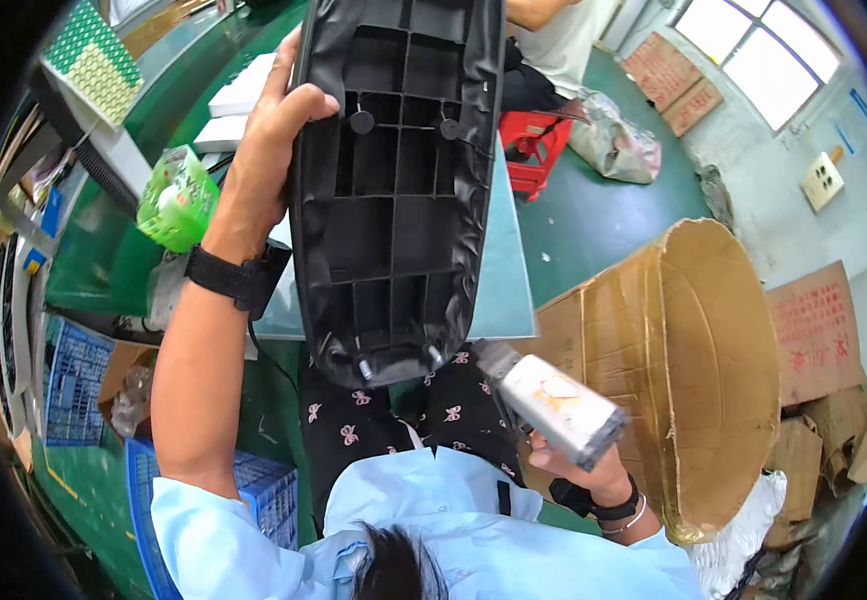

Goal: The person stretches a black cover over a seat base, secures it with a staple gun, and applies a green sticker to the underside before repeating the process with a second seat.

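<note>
My left hand [275,140] grips the upper left edge of a long black cushion base [363,235], thumb over its rim. The base is tilted up with its ribbed plastic underside facing me, and black covering is folded over the edges in wrinkles. Two round black knobs sit in its upper part, and small light-coloured bits show near its lower end. Below its lower right end, my right hand [593,470] is closed round a white and grey staple gun [556,400], slightly blurred. The dark nose of the gun points toward the base, apart from it. The gun hides most of my right fingers.
A large open cardboard box [653,370] stands close at my right. Behind the base lies a pale blue tabletop [501,280]. A green basket [179,200] is at the left, with blue crates [263,490] below. Ahead, another person [553,50] sits near a red stool [531,150].
</note>
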The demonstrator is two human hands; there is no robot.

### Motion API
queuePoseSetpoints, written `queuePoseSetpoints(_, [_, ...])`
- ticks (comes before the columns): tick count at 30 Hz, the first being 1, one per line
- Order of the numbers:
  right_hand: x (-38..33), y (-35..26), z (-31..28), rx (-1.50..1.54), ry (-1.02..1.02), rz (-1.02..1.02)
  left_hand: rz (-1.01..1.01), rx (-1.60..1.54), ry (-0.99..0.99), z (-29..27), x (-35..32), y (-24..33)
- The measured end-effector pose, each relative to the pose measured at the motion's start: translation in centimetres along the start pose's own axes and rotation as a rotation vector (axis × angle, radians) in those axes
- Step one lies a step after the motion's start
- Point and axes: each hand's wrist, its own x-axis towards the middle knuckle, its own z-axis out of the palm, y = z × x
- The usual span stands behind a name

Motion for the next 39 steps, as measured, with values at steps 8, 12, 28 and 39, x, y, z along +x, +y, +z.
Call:
queuePoseSetpoints(8, [2.9,-0.8,-0.2,-0.115,-0.008,-0.012,0.184,0.144,-0.013,2.3,0.8,-0.7])
queuePoseSetpoints(12, [4.9,-1.7,-0.4,-0.187,-0.066,-0.016,0.157,0.143,-0.031,4.6,0.4,0.1])
queuePoseSetpoints(28, [4.6,-0.7,1.8,0.338,-0.186,0.395,0.28,0.3,0.098,3.5,-0.3,-0.6])
queuePoseSetpoints(39, [4.2,-1.6,3.0,0.677,-0.291,0.486,0.403,0.206,0.212,2.7,-3.9,0.2])
